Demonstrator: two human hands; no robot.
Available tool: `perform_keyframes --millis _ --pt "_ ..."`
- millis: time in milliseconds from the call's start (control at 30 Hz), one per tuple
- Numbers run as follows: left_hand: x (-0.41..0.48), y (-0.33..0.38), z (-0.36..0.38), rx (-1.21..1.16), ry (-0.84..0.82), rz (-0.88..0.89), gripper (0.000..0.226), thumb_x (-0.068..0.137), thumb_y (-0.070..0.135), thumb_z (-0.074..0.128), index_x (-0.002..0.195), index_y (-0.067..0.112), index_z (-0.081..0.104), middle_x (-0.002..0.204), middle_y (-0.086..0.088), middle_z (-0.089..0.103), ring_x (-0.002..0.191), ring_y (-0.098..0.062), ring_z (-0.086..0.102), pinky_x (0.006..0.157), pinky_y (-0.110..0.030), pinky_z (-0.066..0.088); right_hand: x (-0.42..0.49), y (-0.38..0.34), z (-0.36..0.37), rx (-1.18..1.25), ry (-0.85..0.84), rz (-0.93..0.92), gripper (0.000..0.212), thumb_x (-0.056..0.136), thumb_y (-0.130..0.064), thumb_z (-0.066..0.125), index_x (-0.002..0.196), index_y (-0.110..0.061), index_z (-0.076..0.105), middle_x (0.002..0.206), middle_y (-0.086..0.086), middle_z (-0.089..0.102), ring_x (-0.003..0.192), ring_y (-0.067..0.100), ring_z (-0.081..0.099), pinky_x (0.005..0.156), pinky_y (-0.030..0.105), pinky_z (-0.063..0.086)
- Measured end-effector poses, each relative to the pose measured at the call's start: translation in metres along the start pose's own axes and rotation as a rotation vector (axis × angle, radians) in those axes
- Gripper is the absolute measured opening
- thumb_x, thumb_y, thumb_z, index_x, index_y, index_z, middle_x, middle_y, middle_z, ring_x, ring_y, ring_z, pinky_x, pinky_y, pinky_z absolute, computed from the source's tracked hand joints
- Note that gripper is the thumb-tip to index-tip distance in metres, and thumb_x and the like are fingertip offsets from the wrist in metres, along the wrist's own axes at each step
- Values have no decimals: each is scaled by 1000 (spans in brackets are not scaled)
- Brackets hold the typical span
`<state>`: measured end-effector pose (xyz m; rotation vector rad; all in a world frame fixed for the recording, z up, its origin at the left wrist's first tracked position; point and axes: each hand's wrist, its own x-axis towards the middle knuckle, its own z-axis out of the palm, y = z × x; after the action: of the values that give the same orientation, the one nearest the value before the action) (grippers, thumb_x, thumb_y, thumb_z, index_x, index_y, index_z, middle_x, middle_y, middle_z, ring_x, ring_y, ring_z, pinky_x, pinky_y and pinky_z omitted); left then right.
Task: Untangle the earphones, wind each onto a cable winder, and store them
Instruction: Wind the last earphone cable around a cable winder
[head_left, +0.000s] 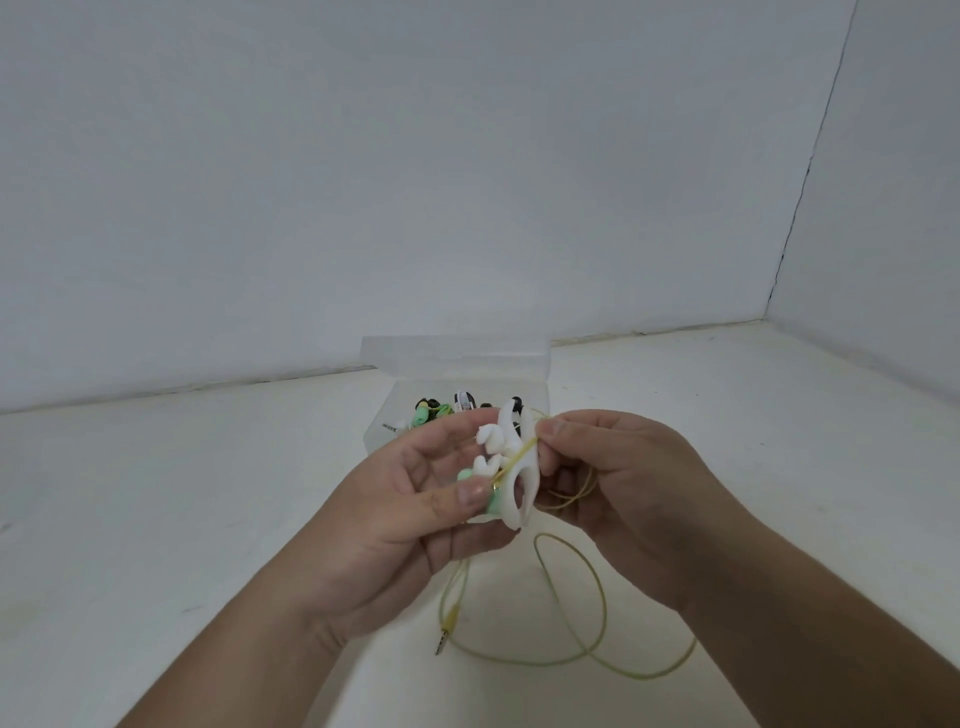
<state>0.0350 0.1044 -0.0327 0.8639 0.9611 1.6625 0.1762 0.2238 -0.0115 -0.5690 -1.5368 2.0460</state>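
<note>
Item: white cable winder (511, 467), curved with pointed ends, held upright between the two hands above the tabletop (156, 519). Step judged in hand: winding the yellow-green earphone cable (592, 613) onto it, only begun, with one strand crossing the winder's waist. To do it well, the strand should stay taut and each turn be laid beside the last in the narrow waist, while the pinned end is kept from slipping; slack fed too fast would likely knot the loose loops. Left hand (415, 514): fingers curled behind the winder, thumb (470, 491) pressing the cable's start against its lower part, beside a mint-green piece that may be an earbud. Right hand (623, 483): fingers (553, 428) pinching the strand at the winder's right edge. Cable: thin and pliant. Most of it is unwound, hanging below the right fingers into wide loops on the tabletop, ending in a jack plug (441, 643) below the left hand. Beyond the fingertips: an open clear plastic box (457, 358) holding several wound earphones (431, 410), green, black and white.
</note>
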Motion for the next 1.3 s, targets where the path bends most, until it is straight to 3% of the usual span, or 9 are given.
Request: perform_keyframes --millis 167,300,400,533,667,733,967,1167,1300 --pt "1 2 0 -289 -73 -103 76 62 -10 84 131 -12 52 114 -30 64 90 -35 71 73 -38 60 -1 -2 -1 -27 -12 -50 38 96 -9 54 59 -4 58 61 8 59 58 17 55 72 35 49" --pt "4 2 2 -338 -17 -157 69 64 -15 73 130 -14 53 119 -31 62 91 -35 70 76 -37 61 1 -2 -2 -122 11 -87 39 96 -5 53 57 -4 56 59 7 59 54 12 57 71 34 45" --pt "4 0 3 -270 88 -169 61 66 -15 54 127 -11 56 123 -33 62 91 -39 68 70 -44 61 1 1 0 -234 33 -107 39 95 -4 52 56 -4 58 55 3 57 52 9 53 69 34 42" --pt "2 3 8 -112 150 -94 56 58 7 72 114 0 68 117 -28 67 101 -41 60 90 -55 53 0 2 2 -331 50 -130 37 94 -6 54 58 -5 62 58 4 59 58 12 50 65 30 43" --pt "1 -3 11 297 236 171 49 62 21 80 110 18 71 108 -15 69 89 -25 68 77 -37 56 1 4 2 -374 83 -151 39 92 -7 57 54 -10 64 61 7 60 62 16 49 65 32 42" --pt "1 -7 11 460 270 252 39 63 13 81 100 23 73 95 -8 69 80 -17 67 73 -28 54 1 5 2 -391 98 -159 39 92 -8 57 53 -12 64 62 9 61 63 18 49 66 34 42" --pt "3 -7 7 518 174 227 22 71 6 75 91 11 68 80 -1 62 71 -11 57 67 -19 51 1 6 3 -440 107 -148 41 95 -13 55 55 -12 65 72 19 69 68 20 62 81 42 53" --pt "1 -4 9 578 82 200 13 77 7 68 89 13 67 75 5 57 70 -10 52 66 -19 46 -1 4 0 -561 111 -148 40 97 -27 56 65 -6 66 61 -5 59 58 6 49 65 20 43" --pt "-1 -2 9 636 94 190 13 77 11 67 86 19 70 76 1 55 73 -16 48 69 -28 41 -1 1 -3 -619 118 -203 42 97 -29 57 61 -9 64 60 -2 61 56 4 50 51 7 38"
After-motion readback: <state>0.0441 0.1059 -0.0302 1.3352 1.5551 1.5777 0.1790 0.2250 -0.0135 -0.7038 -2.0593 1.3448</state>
